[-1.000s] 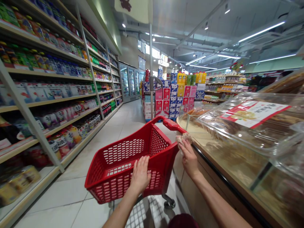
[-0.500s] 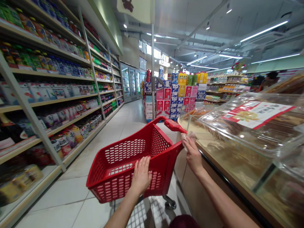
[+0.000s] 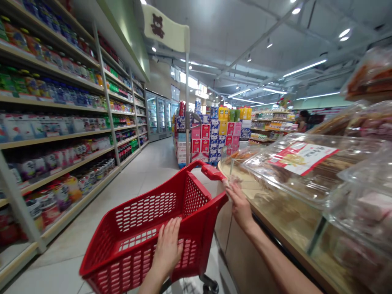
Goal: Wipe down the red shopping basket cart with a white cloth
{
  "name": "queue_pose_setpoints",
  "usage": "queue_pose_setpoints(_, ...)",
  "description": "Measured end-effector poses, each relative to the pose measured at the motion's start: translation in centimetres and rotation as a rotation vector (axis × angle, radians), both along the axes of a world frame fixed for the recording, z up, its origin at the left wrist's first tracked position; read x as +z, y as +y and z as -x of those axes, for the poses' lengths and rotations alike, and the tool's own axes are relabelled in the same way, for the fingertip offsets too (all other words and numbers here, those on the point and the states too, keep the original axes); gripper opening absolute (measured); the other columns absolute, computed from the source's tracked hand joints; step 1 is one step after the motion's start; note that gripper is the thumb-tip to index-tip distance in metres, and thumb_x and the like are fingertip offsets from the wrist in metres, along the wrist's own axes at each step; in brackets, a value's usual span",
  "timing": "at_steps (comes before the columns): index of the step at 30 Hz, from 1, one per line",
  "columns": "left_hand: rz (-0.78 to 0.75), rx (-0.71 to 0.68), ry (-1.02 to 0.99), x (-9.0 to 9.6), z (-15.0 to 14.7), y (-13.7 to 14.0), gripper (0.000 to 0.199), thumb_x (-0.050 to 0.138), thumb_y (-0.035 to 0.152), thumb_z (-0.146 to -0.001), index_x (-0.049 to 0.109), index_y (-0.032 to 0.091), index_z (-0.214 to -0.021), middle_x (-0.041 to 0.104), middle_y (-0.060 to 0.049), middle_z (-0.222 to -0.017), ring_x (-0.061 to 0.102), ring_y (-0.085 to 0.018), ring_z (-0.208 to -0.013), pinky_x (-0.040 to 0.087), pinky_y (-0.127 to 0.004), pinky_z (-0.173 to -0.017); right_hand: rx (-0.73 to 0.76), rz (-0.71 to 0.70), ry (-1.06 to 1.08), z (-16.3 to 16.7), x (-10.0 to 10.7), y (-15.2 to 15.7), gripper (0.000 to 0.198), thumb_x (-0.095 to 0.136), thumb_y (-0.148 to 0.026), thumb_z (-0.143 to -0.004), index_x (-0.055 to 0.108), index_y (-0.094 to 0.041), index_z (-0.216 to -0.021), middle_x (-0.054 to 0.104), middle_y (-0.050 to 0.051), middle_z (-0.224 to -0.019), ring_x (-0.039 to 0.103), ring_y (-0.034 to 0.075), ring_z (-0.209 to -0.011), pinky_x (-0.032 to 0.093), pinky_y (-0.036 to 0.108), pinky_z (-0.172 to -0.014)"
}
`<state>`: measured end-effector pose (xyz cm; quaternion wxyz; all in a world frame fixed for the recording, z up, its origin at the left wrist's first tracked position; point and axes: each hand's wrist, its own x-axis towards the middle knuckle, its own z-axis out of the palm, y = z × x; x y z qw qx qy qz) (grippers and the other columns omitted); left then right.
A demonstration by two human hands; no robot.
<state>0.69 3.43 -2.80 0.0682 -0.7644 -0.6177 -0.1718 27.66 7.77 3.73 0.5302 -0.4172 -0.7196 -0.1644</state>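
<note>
Right hand [image 3: 241, 206] gripping crumpled cloth [image 3: 235, 179], partly finger-hidden, at the red cart's [image 3: 200, 222] handle end. Left hand [image 3: 167, 249] flat on its rim — lower basket cut off beneath. Counter [image 3: 234, 241] crowds right hand; open floor [image 3: 153, 165] beyond.

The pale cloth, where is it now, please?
In the head view, the pale cloth is right of centre, in the right hand, beside the red cart handle and the counter.

Head cam, facing fwd/down, close abv red cart [image 3: 197, 224].
</note>
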Motion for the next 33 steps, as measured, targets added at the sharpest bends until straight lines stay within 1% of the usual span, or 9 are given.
queue_pose_setpoints(6,-0.075,-0.033,0.000,-2.1,1.0,2.0,0.056,0.037,0.021,-0.071,0.037,0.016,-0.127,0.043,-0.006,-0.131,0.035,-0.021,-0.122,0.025,-0.042,-0.103,0.179,0.112,-0.219,4.0,-6.0,-2.8,0.042,0.042,-0.010,-0.084,0.047,-0.028,-0.122,0.051,0.003,-0.123,0.039,0.017,-0.119,0.039,0.034,-0.096)
queue_pose_setpoints(8,-0.074,-0.051,0.004,-2.2,1.3,2.3,0.056,0.037,0.021,-0.070,0.038,0.017,-0.126,0.043,-0.005,-0.131,0.036,-0.020,-0.122,0.026,-0.041,-0.103,0.228,0.132,-0.239,3.8,-6.8,-3.6,0.043,0.044,-0.012,-0.083,0.046,-0.030,-0.122,0.052,0.001,-0.122,0.040,0.015,-0.119,0.040,0.032,-0.095)
queue_pose_setpoints(14,-0.080,-0.022,0.009,-1.9,1.1,1.9,0.056,0.036,0.021,-0.071,0.037,0.016,-0.127,0.043,-0.005,-0.131,0.035,-0.019,-0.122,0.025,-0.041,-0.103,-0.071,0.005,0.208,-0.4,-2.1,0.1,0.048,0.034,-0.004,-0.079,0.049,-0.024,-0.120,0.043,0.004,-0.130,0.037,0.018,-0.121,0.033,0.040,-0.100)
queue_pose_setpoints(17,-0.088,-0.012,-0.002,-1.4,0.7,1.6,0.057,0.037,0.019,-0.070,0.035,0.016,-0.128,0.043,-0.005,-0.131,0.035,-0.019,-0.122,0.024,-0.040,-0.103,-0.021,0.017,0.100,1.9,-3.1,0.2,0.047,0.034,-0.004,-0.080,0.051,-0.023,-0.118,0.047,0.005,-0.126,0.038,0.018,-0.120,0.033,0.041,-0.100)
queue_pose_setpoints(21,-0.053,-0.006,-0.002,-0.6,0.4,1.0,0.059,0.038,0.017,-0.070,0.033,0.015,-0.129,0.042,-0.006,-0.132,0.033,-0.018,-0.123,0.022,-0.040,-0.104,0.264,0.118,-0.208,5.6,-6.2,-3.5,0.042,0.041,-0.009,-0.082,0.050,-0.028,-0.118,0.055,0.002,-0.119,0.043,0.016,-0.116,0.041,0.033,-0.094)
queue_pose_setpoints(24,-0.042,-0.012,0.000,-0.4,0.3,0.6,0.062,0.039,0.015,-0.068,0.031,0.015,-0.130,0.039,-0.005,-0.134,0.031,-0.018,-0.124,0.021,-0.040,-0.105,0.161,0.038,-0.047,3.7,-4.4,-3.8,0.045,0.035,-0.005,-0.082,0.050,-0.026,-0.119,0.049,0.004,-0.125,0.041,0.018,-0.118,0.040,0.037,-0.095)
queue_pose_setpoints(28,-0.046,0.000,0.007,-0.4,0.1,0.3,0.063,0.039,0.013,-0.066,0.031,0.014,-0.129,0.038,-0.006,-0.135,0.029,-0.018,-0.125,0.018,-0.040,-0.106,-0.087,-0.001,0.092,-0.4,-0.3,-0.1,0.049,0.032,-0.002,-0.077,0.052,-0.021,-0.118,0.044,0.006,-0.130,0.033,0.022,-0.123,0.027,0.048,-0.102)
queue_pose_setpoints(30,-0.036,0.001,0.008,-0.4,0.1,0.3,0.063,0.039,0.012,-0.066,0.031,0.014,-0.129,0.038,-0.006,-0.135,0.029,-0.018,-0.125,0.019,-0.040,-0.106,-0.074,0.030,0.005,0.3,-0.4,0.6,0.046,0.032,-0.003,-0.078,0.055,-0.019,-0.114,0.048,0.008,-0.125,0.031,0.022,-0.124,0.030,0.048,-0.101)
queue_pose_setpoints(33,-0.034,-0.003,0.007,-0.2,0.1,0.3,0.063,0.039,0.013,-0.066,0.032,0.014,-0.129,0.039,-0.006,-0.134,0.029,-0.018,-0.125,0.020,-0.040,-0.106,0.107,0.049,-0.198,4.4,-3.2,-1.0,0.037,0.034,-0.008,-0.084,0.058,-0.020,-0.110,0.054,0.007,-0.119,0.032,0.019,-0.123,0.038,0.040,-0.097)
